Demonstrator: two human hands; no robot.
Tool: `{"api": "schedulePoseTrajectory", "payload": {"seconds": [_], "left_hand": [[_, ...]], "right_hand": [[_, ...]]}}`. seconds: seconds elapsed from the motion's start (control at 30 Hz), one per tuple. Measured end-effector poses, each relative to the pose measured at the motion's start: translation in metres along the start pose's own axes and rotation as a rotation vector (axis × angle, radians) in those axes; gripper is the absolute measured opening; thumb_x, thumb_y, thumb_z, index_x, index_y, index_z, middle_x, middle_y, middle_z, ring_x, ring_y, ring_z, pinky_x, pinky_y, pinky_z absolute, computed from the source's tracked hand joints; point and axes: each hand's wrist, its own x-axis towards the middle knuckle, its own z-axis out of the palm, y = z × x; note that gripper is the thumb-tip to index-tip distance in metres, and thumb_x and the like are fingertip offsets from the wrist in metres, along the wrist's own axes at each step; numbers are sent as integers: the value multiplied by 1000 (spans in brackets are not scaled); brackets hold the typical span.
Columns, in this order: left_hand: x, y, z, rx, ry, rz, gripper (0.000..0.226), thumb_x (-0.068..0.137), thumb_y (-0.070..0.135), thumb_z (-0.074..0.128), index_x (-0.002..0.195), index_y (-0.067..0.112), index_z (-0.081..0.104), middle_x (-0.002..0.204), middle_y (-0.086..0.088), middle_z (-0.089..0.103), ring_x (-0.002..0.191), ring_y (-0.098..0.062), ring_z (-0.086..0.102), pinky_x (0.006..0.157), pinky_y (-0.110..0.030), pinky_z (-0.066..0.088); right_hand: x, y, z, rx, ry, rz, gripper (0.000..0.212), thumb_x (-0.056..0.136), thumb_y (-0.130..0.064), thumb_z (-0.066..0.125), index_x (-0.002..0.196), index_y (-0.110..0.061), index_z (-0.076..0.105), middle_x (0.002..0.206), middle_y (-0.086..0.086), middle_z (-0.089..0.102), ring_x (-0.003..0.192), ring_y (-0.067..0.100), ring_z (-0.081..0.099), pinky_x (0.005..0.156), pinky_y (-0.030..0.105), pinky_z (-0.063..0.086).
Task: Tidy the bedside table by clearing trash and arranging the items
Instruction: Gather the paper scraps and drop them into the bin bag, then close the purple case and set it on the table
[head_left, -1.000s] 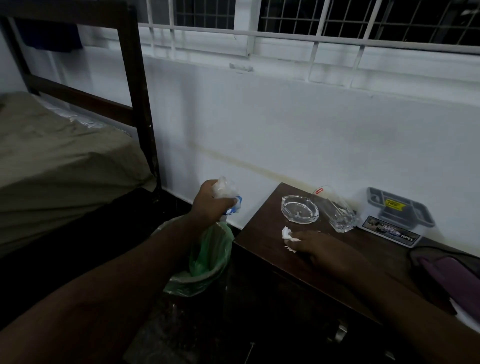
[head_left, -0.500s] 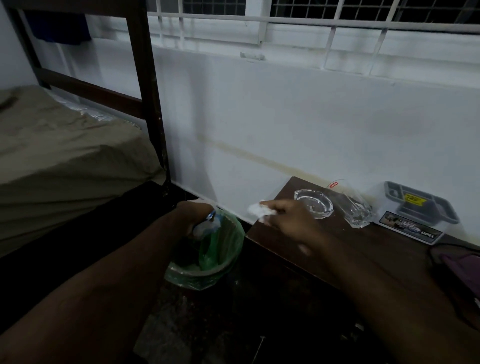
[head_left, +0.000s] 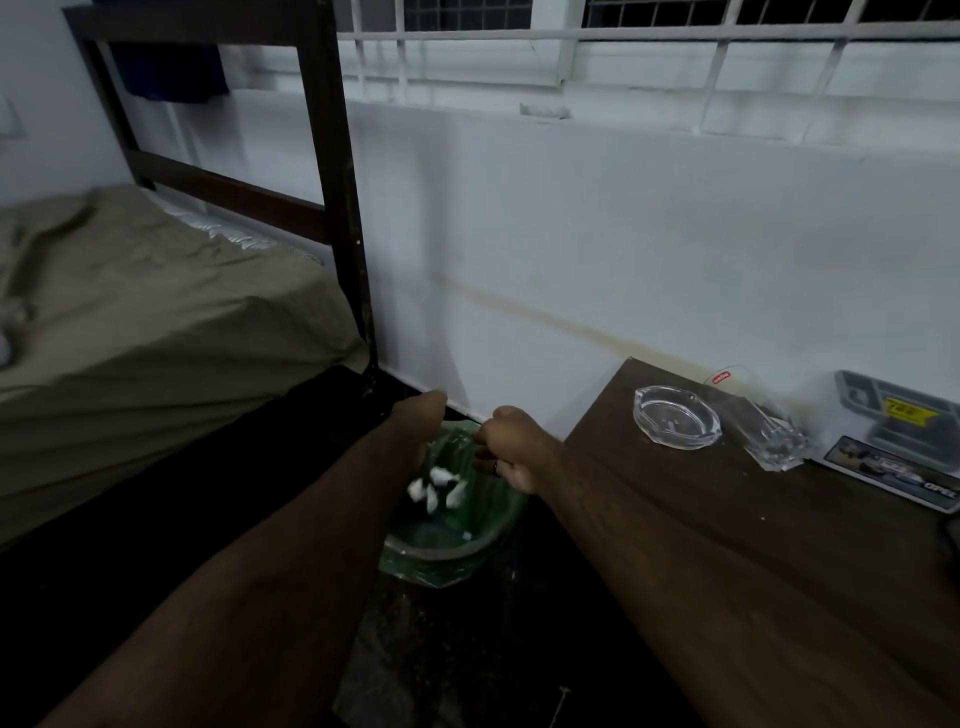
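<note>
- Scraps of white tissue (head_left: 436, 488) hung loose in the head view, above the mouth of the green-lined bin (head_left: 498, 512) on the floor, beside the bedside table (head_left: 701, 499) at its left edge.
- Our right hand (head_left: 511, 449) hovered over the bin's rim with the fingers curled downward and loosely parted, gripping nothing we could make out; our left hand (head_left: 418, 415) sat at the bin's far rim, its fingers hidden, so we could not tell how they stood.
- We judged the tissue nearly weightless, soft and apt to drift, best pinched as one wad, not piece by piece.
- Along the table's back edge stood a glass ashtray (head_left: 676, 417), a clear tumbler (head_left: 753, 415) lying tilted just beside it, and a grey tray (head_left: 904, 415) over a printed card (head_left: 893, 475) toward the right edge.
- We judged the glassware heavy, slick and breakable: take the ashtray by its rim, the tumbler around its body.
- The table's front half lay bare, leaving room to slide items; the bin sat between table and bed (head_left: 156, 312), so our arms had a narrow lane.
</note>
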Motion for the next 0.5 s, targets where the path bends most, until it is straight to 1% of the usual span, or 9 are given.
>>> {"api": "schedulePoseTrajectory", "payload": {"seconds": [0.07,0.13,0.17,0.2,0.23,0.3,0.37,0.43,0.5], "left_hand": [[-25,8,6,-40,-22,32,43,94,32,50,123,0,52,113,-18,58,102,-34,61,90,-44,52],[-32,10,12,-48,-32,71,35,97,31,49,123,8,51,104,-12,56,92,-31,58,77,-36,49],[-36,11,15,-34,-41,94,35,97,34,49,123,10,50,99,-9,56,85,-28,57,70,-33,47],[-38,12,20,-25,-47,122,37,96,36,50,122,9,51,96,-7,56,80,-25,56,64,-30,45],[-43,15,26,-25,-61,135,40,96,39,51,120,7,51,96,-7,57,76,-23,55,61,-28,45],[-50,22,40,-50,-96,184,41,95,41,53,117,6,54,105,-9,59,75,-22,55,61,-29,44],[-66,30,62,-59,-135,244,32,95,39,54,108,10,57,107,-7,60,77,-21,57,62,-30,44],[-86,36,87,-84,-205,324,21,96,31,55,94,11,58,97,-7,60,72,-20,56,61,-30,43],[-109,36,111,-99,-284,357,19,97,27,55,94,9,58,94,-7,61,74,-22,57,63,-32,45]], "right_hand": [[-6,0,-5,11,-6,-3,20,87,7,52,74,-8,46,69,6,44,54,16,44,53,29,44],[-13,0,-10,21,-1,-42,17,85,8,55,73,-4,52,67,10,49,56,19,51,60,33,50],[-16,-1,-15,22,11,-71,9,83,9,56,81,0,57,73,14,55,65,23,57,67,38,53],[-20,-3,-20,17,30,-98,12,82,7,58,92,3,59,84,19,60,76,27,61,76,43,54],[-25,-6,-27,8,41,-120,22,80,4,60,102,4,59,96,23,63,86,29,61,81,43,53],[-34,-10,-46,-42,34,-160,51,76,-8,68,124,1,52,117,25,61,93,24,62,81,37,54],[-53,-13,-77,-97,20,-207,68,80,-13,71,140,-3,40,121,17,61,90,18,62,75,30,53],[-78,-13,-117,-181,66,-230,64,83,-15,70,140,-6,42,119,10,64,98,18,65,86,35,56],[-106,-12,-159,-312,156,-251,50,81,-18,71,127,-7,55,116,10,67,103,25,66,94,46,54]]}}
